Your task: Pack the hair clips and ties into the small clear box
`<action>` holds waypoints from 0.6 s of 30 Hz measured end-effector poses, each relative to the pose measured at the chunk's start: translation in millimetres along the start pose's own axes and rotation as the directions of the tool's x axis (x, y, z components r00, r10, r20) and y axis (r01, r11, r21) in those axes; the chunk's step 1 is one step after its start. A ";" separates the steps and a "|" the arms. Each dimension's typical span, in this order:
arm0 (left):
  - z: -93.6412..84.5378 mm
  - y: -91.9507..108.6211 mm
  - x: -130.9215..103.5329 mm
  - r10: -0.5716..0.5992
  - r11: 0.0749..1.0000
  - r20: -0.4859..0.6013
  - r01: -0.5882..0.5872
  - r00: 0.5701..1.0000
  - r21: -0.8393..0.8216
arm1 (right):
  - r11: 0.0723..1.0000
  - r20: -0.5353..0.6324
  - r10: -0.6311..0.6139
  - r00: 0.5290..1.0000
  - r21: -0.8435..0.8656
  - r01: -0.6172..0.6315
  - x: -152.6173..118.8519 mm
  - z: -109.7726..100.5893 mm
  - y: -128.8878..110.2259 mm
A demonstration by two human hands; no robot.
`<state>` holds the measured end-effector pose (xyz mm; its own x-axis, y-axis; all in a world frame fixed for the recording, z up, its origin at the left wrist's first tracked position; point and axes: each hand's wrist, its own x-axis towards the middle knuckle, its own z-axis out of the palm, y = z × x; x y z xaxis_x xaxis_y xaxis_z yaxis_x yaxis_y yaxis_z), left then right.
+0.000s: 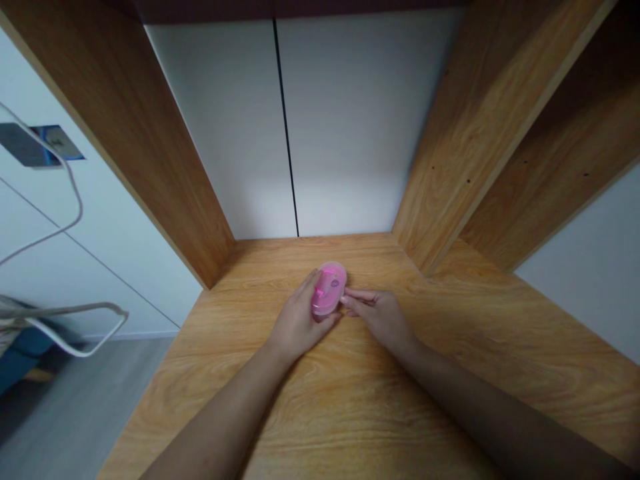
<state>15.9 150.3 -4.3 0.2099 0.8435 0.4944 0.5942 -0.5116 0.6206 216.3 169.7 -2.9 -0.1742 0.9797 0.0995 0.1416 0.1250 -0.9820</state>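
Observation:
A small oval plastic case [327, 303], pink with a clear rim, is tilted just above or on the wooden desktop; I cannot tell which. My left hand [299, 321] grips it from the left, fingers behind its far side and thumb near its lower end. At its right edge, my right hand [379, 315] has thumb and index finger pinched together against the rim. Through the lid show bright pink pieces and a small dark round mark, too small to name.
The wooden desktop [320, 407] lies under both arms. Upright wooden panels [170, 133] stand left and right of a white back panel [345, 120]. At the left are a white cable [75, 193], a wall plate [43, 147] and a grey floor [115, 380].

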 end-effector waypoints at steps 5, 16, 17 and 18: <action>-2.3 0.2 -0.7 -0.015 1.000 0.015 0.015 1.000 -0.016 | 1.000 -0.058 0.010 0.998 -0.010 -0.011 0.7 1.1 3.2; -5.3 0.2 2.7 -0.020 0.993 0.031 0.023 0.999 -0.116 | 0.999 0.101 -0.029 0.994 0.045 0.025 5.1 -1.9 2.1; -5.1 0.0 2.7 -0.019 0.993 0.032 0.022 0.999 -0.117 | 0.999 0.115 -0.017 0.993 0.051 0.011 5.5 -2.4 1.0; -4.8 -0.3 2.5 -0.018 0.993 0.030 0.022 0.999 -0.117 | 0.998 0.127 0.001 0.992 0.062 -0.009 5.8 -2.8 -0.2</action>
<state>12.5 151.8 -0.3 0.2220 0.8572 0.4647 0.5035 -0.5089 0.6982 218.0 175.7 -1.6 -0.2966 0.9519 0.0770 0.0827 0.1060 -0.9909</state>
